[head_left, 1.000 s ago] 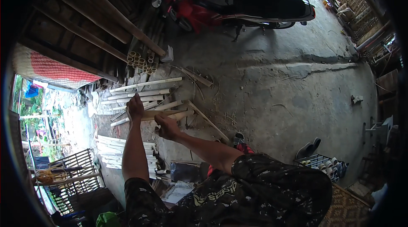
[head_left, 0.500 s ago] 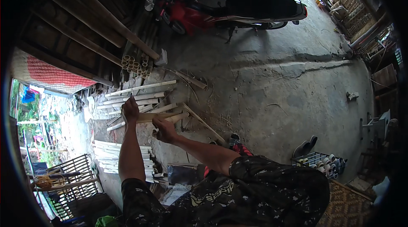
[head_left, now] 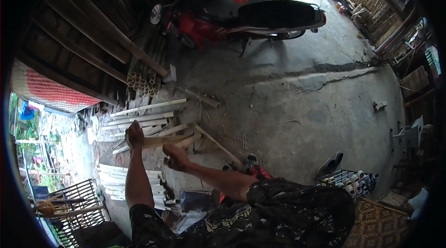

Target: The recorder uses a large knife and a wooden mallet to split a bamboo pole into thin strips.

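My left hand [head_left: 134,135] is closed round the left end of a split bamboo piece [head_left: 155,142], which slants to the right above the ground. Just below that piece, my right hand [head_left: 176,157] is curled into a grip; what it holds, if anything, is too dark and small to make out. Beyond the left hand lie several pale bamboo poles [head_left: 148,107] side by side. Another bamboo length [head_left: 189,141] shows past my right hand. A thin bamboo stick [head_left: 218,144] slants across the floor towards my foot.
Pale split strips [head_left: 114,183] are stacked at left, near a slatted bamboo rack [head_left: 86,192]. Bamboo tubes [head_left: 141,83] are bundled farther off. A red and black motorbike [head_left: 274,18] stands at the far side. A wire basket [head_left: 348,180] and dark shoes [head_left: 331,164] sit at right.
The whole view has shifted, so the scene sits lower and slightly left. My left hand keeps its grip on the bamboo piece; my right hand has drawn slightly nearer to me.
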Available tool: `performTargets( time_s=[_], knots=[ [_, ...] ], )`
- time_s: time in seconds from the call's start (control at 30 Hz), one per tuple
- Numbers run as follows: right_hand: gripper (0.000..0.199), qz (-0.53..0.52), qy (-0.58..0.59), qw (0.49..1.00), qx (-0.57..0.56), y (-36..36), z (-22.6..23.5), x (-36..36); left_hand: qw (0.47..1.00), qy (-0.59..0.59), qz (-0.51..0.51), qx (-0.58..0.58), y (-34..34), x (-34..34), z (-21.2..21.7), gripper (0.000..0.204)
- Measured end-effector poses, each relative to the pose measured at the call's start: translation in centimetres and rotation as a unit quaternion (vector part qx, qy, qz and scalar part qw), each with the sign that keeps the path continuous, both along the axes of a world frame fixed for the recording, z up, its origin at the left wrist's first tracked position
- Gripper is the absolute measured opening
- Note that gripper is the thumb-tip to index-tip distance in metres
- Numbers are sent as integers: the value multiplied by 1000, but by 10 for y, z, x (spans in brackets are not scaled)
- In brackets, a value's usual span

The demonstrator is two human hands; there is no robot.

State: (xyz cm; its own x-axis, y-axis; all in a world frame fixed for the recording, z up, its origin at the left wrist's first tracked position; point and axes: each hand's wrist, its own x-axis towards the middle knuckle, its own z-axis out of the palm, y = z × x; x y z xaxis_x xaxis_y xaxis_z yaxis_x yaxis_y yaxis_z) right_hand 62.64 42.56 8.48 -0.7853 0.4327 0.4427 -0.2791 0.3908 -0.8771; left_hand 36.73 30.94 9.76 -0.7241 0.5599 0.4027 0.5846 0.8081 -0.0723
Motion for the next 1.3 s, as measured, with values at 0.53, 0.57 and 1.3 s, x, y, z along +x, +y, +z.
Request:
performTargets(
  time_s=[0.53,0.57,1.3],
  knots=[
    [34,-27,-30,999,3,40,-48,33,978,-185,70,71,47,-31,-35,34],
    [33,-49,-8,999,14,25,-44,36,992,-75,63,-83,-12,-63,-36,32],
    [42,-304,-391,869,11,304,-156,268,947,-208,92,227,-181,-84,-49,40]
  ],
)
